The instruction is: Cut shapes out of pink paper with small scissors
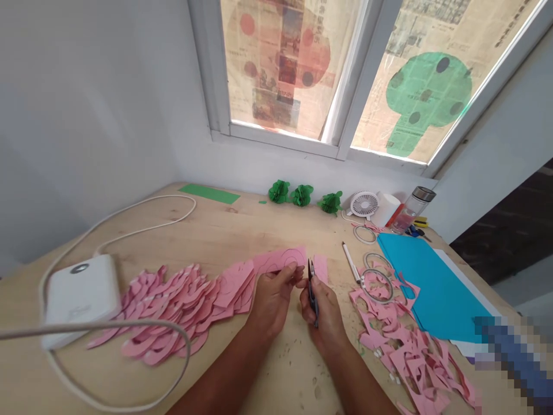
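near the middle of the surface (239, 230), between pink paper cutouts (173, 305) towards the left edge and pink paper scraps (401, 340) towards the right edge, the right hand (325, 305) curls its fingers round dark-handled scissors (313, 297). their blades point to the far edge, a hold that likely keeps the tips away from the body. just beyond the left hand (273, 297) lies a pink paper strip (270, 261) with drawn curves, presumably set there to be within reach of both hands. cutouts and scraps seem kept apart so they don't mix. the left thumb and forefinger come together; whether they pinch anything is impossible to tell. behind the scissors, more pink shows, perhaps the same strip. the surface's near edge is cut off, and blocky blurring hides something by the blue sheets (432, 288).
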Demonstrator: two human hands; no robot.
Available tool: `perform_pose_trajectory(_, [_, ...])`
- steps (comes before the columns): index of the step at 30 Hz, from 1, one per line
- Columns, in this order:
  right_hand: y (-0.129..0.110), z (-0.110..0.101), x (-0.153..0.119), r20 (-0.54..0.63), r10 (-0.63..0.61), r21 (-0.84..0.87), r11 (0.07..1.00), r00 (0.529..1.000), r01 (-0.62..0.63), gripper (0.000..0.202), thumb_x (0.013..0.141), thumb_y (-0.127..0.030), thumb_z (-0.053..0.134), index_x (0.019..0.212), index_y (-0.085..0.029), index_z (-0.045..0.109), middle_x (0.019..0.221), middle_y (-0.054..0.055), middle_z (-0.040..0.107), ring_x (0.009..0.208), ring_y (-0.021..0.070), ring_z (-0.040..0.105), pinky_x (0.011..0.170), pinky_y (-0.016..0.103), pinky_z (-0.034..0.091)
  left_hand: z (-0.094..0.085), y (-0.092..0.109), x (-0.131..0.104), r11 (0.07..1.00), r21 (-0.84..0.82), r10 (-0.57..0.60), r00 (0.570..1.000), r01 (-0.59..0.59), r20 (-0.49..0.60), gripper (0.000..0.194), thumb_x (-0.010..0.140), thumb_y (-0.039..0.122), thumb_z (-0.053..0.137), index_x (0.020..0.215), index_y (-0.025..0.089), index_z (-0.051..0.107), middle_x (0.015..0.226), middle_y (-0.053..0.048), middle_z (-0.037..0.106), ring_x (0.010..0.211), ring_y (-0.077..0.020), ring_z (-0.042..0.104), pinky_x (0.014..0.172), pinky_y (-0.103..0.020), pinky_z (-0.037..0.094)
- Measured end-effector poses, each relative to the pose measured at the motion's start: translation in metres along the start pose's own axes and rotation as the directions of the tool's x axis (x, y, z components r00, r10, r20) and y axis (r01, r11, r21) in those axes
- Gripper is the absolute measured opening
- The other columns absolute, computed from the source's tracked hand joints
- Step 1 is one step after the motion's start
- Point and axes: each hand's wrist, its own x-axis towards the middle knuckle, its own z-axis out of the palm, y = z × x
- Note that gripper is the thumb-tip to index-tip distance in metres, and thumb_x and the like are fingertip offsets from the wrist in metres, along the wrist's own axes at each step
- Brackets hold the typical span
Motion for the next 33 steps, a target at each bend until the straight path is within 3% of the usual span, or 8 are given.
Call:
perform_pose_trajectory(12, [0.0055, 0.0015, 0.0008, 0.013, -0.026, 0.018, 0.999, 1.0, 0.026, 0.04, 0.076, -0.053, 0.056, 0.074, -0.013, 0.06, 0.048, -0.004, 0.046, 0.036, 0.0039, 0.025, 0.035, 0.019, 0.011, -0.0012, -0.0001, -0.0033, 0.998, 0.061, -0.023, 0.997, 0.019, 0.076, 0.011, 0.062, 0.02, 0.071, 0.06, 0.011, 0.067, 0.063, -0.005, 0.064, 0.064, -0.014, 0.058, 0.07, -0.027, 0.046])
perform_pose_trajectory(33, [0.007, 0.0009, 0.003, 0.006, -0.046, 0.008, 0.999, 0.999, 0.046, 0.041, 0.074, -0.055, 0.056, 0.074, -0.014, 0.06, 0.045, -0.005, 0.045, 0.033, 0.0037, 0.023, 0.034, 0.019, 0.011, 0.0001, 0.0023, -0.0025, 0.996, 0.09, 0.013, 0.999, -0.017, 0.039, 0.008, 0.058, 0.019, 0.074, 0.059, 0.013, 0.068, 0.062, -0.005, 0.065, 0.064, -0.0156, 0.06, 0.067, -0.029, 0.048])
